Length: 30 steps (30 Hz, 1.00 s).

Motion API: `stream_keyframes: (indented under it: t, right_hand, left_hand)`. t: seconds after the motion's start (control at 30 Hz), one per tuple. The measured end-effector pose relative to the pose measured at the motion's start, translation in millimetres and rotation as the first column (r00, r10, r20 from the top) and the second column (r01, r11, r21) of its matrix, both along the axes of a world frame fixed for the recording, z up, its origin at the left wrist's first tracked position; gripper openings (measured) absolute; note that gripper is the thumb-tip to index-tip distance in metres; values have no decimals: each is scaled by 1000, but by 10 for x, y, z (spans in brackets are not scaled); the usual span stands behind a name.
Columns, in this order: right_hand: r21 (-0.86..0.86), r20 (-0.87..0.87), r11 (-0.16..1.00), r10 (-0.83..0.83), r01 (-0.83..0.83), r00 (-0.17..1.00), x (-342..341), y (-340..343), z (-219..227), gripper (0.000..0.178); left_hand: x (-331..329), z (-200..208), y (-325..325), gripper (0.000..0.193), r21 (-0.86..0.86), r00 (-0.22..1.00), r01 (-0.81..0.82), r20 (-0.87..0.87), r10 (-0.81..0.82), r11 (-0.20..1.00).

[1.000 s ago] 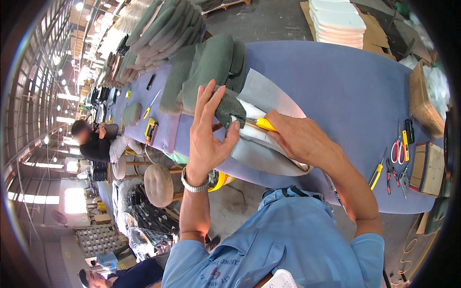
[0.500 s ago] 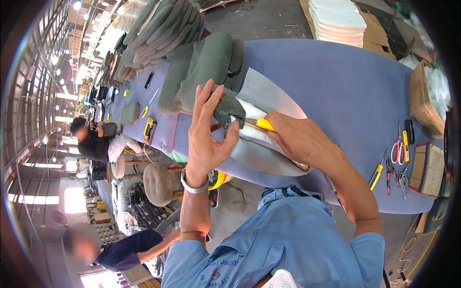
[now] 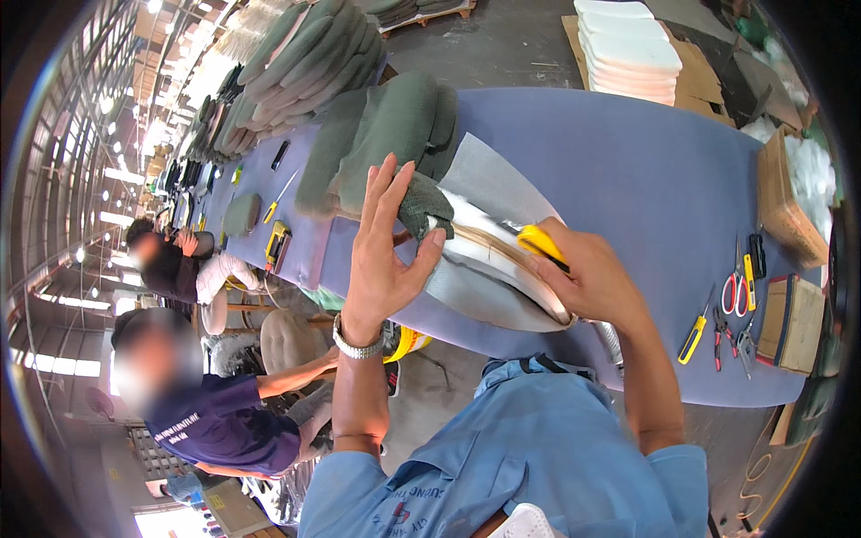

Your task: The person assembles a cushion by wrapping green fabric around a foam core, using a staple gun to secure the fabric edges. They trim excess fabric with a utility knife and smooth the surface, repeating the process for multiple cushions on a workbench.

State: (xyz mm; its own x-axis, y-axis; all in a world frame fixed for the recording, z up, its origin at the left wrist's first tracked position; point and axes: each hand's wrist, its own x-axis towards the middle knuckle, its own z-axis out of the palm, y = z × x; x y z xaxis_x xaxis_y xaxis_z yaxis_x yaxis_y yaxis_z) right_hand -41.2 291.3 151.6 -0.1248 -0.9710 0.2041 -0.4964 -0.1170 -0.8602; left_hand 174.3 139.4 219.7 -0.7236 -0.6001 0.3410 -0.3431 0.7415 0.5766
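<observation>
A padded cushion [image 3: 489,215] with white foam, a bare wooden edge and loose grey fabric [image 3: 507,175] lies across the near table edge. My left hand [image 3: 381,255] grips its far left end, where dark green fabric [image 3: 421,206] is folded over; the fingers point up and the thumb presses the fold. In my right hand [image 3: 592,273] is a yellow and black utility knife [image 3: 542,245]. Its metal blade points left, over the foam and apart from the green fabric. My right-hand fingers wrap round the handle above the cushion's right part.
Green cushions [image 3: 390,125] are stacked beyond my left hand. On the table's right lie red-handled scissors [image 3: 740,291], a yellow screwdriver [image 3: 692,339], pliers [image 3: 746,345] and a box [image 3: 792,323]. Two people work at the left, the nearer one [image 3: 238,408] reaching toward a yellow bucket [image 3: 408,342].
My right hand has drawn the knife right, away from the green fabric, and tilted it. My left hand keeps its hold. The nearer person at the left has moved up closer to the table.
</observation>
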Motion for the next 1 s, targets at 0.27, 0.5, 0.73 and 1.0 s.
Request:
stream_keyframes:
  t: [0.27, 0.5, 0.73, 1.0]
  right_hand:
    - [-367, 135, 898, -207, 243, 969, 457, -343, 59, 27]
    - [-264, 206, 949, -117, 170, 972, 296, -129, -62, 20]
    - [195, 522, 837, -530, 511, 669, 20, 698, -918, 12]
    - [341, 477, 743, -665, 577, 575, -559, 1390, -2044, 10]
  left_hand:
    - [-72, 161, 103, 90, -60, 987, 121, 109, -114, 991]
    - [38, 58, 15, 72, 55, 999, 37, -4, -37, 998]
    - [611, -615, -287, 28, 88, 800, -455, -396, 450, 886]
    - [2465, -2061, 44, 24, 637, 242, -645, -353, 904, 421]
